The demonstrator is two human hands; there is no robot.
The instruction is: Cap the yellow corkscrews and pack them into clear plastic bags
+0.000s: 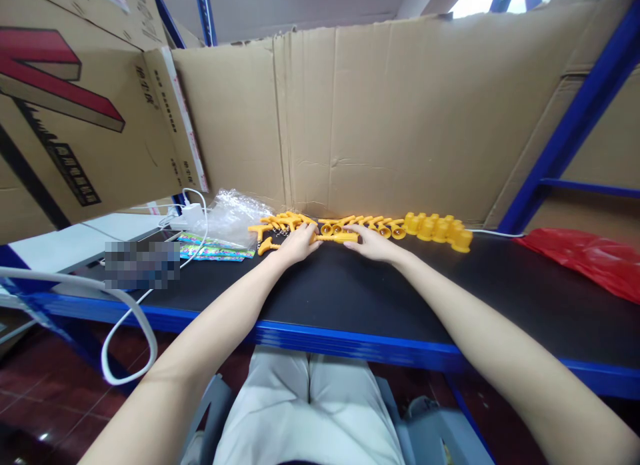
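Between my hands a yellow plastic corkscrew (pixel 339 238) lies crosswise just above the black tabletop. My left hand (pixel 299 244) is closed around its left end, the fingers partly covering it. At the other end, my right hand (pixel 373 243) has its thumb and fingers closed about the tip. Beyond my left hand is a pile of yellow T-shaped handles (pixel 259 230), some with metal spirals showing. A row of yellow sleeves with round open ends (pixel 384 232) lies behind my right hand. Farther right stand several translucent yellow cups (pixel 440 230) in a cluster.
Clear plastic bags (pixel 233 215) and colourful packets (pixel 215 248) lie on the left, near a white charger (pixel 193 215) and looping white cable (pixel 150 332). Red plastic (pixel 585 258) sits at right. Cardboard (pixel 400 118) walls the back; a blue rail (pixel 350 342) edges the front.
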